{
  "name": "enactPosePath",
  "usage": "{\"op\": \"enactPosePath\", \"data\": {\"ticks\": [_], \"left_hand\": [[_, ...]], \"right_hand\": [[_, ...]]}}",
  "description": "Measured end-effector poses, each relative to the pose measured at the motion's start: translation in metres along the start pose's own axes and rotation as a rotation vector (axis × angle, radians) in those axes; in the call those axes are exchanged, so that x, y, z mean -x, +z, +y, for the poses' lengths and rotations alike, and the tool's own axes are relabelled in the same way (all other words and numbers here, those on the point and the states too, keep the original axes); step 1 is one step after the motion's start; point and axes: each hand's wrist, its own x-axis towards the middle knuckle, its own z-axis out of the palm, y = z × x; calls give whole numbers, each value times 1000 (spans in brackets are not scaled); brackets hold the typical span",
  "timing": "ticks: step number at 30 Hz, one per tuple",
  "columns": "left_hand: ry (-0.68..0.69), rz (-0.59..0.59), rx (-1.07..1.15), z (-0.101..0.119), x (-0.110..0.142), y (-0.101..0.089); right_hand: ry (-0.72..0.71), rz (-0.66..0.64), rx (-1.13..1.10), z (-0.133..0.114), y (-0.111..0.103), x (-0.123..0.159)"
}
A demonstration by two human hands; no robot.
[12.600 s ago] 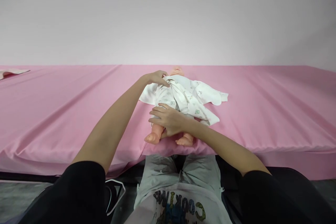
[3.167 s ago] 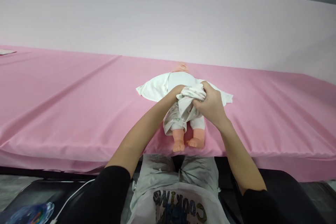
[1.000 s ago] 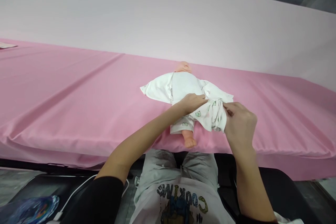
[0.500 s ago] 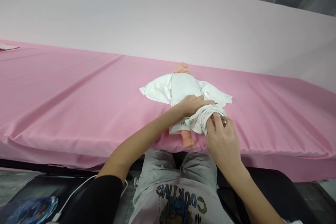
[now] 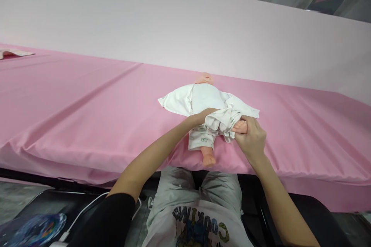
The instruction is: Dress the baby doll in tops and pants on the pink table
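A baby doll (image 5: 208, 78) lies on its back, head toward the wall, in a white wrap top (image 5: 207, 98) with the sleeves spread wide. Printed white baby trousers (image 5: 203, 139) cover its legs. One bare foot (image 5: 208, 157) sticks out of the leg nearer the table edge. My left hand (image 5: 204, 115) is at the bunched other trouser leg (image 5: 222, 119), closed on the cloth, its fingers mostly hidden behind the fabric. My right hand (image 5: 252, 135) grips the doll's other foot (image 5: 240, 126), which pokes out through that leg's opening.
A pink sheet (image 5: 101, 112) covers the table, with a white wall panel (image 5: 185, 27) behind. A flat pale item (image 5: 14, 53) lies at the far left. Below the edge are black chairs (image 5: 313, 212), a white cable (image 5: 84, 210) and a shiny plastic item (image 5: 37, 227).
The doll's foot has come out of the bunched trouser leg, and my right hand has gone from reaching into the opening to gripping that foot. My left hand has slipped behind the cloth.
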Motion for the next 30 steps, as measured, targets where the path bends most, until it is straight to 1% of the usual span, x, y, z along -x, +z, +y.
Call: {"op": "enactPosePath", "data": {"ticks": [3,5,7,10,12,14,16,18,20,22,23,24,25,27,28,29,30], "left_hand": [[62,-129,209,1,2,-14],[119,-125,373,7,7,-23],[112,-135,464,16,14,-30],[79,-224,408,25,22,-33],[89,-213,366,25,23,-32],[83,-114,402,21,20,-29],[26,69,471,14,15,-28],[-58,264,524,7,10,-28],[-141,432,551,1,6,-29],[-204,541,581,-3,6,-31],[-212,546,609,-4,7,-32],[-205,498,650,-4,9,-35],[-190,394,699,-4,12,-37],[-164,97,805,-2,18,-43],[-168,-35,855,-1,20,-45],[-185,-123,898,0,21,-46],[-211,-151,926,1,22,-46]], "right_hand": [[29,8,99,0,-5,-2],[67,6,189,1,-10,-1],[115,-17,240,2,-15,1],[200,-98,175,3,-22,9],[268,-190,98,2,-29,14],[326,-275,25,1,-36,21],[347,-296,-55,-2,-42,28],[312,-242,-104,-5,-43,37],[229,-139,-89,-8,-40,45],[117,-56,-50,-10,-33,52],[67,-26,-34,-10,-30,55],[29,-2,-23,-9,-27,57],[7,20,-19,-9,-24,59],[27,27,-48,-6,-21,60],[59,1,-83,-4,-21,59],[99,-51,-127,-3,-21,58],[142,-122,-166,-1,-21,56]]}}
